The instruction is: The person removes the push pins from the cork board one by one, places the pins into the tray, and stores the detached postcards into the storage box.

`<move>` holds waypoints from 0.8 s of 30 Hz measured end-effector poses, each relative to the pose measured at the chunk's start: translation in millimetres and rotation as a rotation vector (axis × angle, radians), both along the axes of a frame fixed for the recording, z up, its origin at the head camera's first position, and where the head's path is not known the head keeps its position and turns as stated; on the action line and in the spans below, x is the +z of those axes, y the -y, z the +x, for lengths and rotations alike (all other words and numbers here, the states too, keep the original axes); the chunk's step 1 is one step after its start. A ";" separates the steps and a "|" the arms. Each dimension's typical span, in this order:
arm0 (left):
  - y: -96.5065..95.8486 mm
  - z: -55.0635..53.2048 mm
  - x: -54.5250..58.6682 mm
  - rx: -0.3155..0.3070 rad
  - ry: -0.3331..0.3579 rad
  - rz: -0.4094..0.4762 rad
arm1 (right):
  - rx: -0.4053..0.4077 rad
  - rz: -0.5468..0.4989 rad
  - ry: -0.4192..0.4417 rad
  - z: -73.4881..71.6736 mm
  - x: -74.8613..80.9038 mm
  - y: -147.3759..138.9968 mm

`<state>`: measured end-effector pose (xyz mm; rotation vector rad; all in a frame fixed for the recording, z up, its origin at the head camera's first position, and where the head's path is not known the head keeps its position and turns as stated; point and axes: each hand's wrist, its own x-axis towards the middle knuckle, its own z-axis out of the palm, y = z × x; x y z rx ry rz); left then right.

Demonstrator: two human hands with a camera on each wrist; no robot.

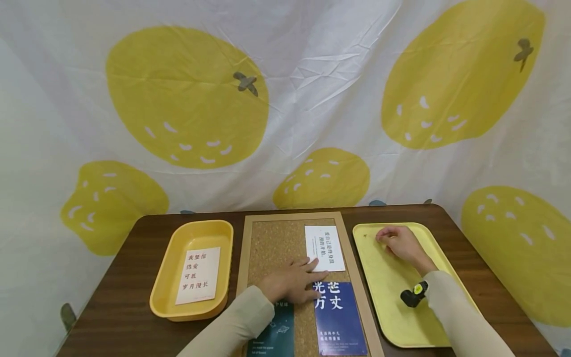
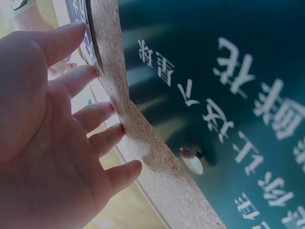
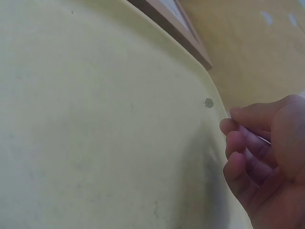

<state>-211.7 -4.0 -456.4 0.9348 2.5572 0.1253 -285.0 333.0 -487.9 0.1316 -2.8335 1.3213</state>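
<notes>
My left hand point(image 1: 292, 280) lies spread over the cork board point(image 1: 267, 243). Its fingers reach across the lower edge of a white card point(image 1: 323, 248) and the top of a blue card point(image 1: 341, 322). Beside its wrist is a dark green card point(image 1: 272, 337), whose thumbtack point(image 2: 191, 161) shows in the left wrist view. Over the far left part of the yellow tray point(image 1: 401, 322) is my right hand point(image 1: 403, 245), its fingers loosely bent and nothing showing between thumb and forefinger. A small metal thumbtack point(image 3: 208, 103) lies on the tray just off those fingertips.
A deep yellow tub point(image 1: 162, 292) left of the board holds a pale card point(image 1: 198, 275) with writing. All stand on a dark wooden table point(image 1: 116, 287). A lemon-print curtain point(image 1: 303, 124) hangs behind it. The board has a raised wooden frame point(image 1: 352, 267).
</notes>
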 end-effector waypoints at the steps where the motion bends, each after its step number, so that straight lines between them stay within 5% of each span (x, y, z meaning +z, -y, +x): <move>1: 0.0 -0.1 0.1 -0.001 0.001 0.000 | 0.001 0.004 0.001 -0.1 -0.6 -0.6; 24: 0.4 -1.7 -0.4 -0.006 0.000 -0.007 | 0.012 0.002 0.025 -4.1 -11.0 -2.3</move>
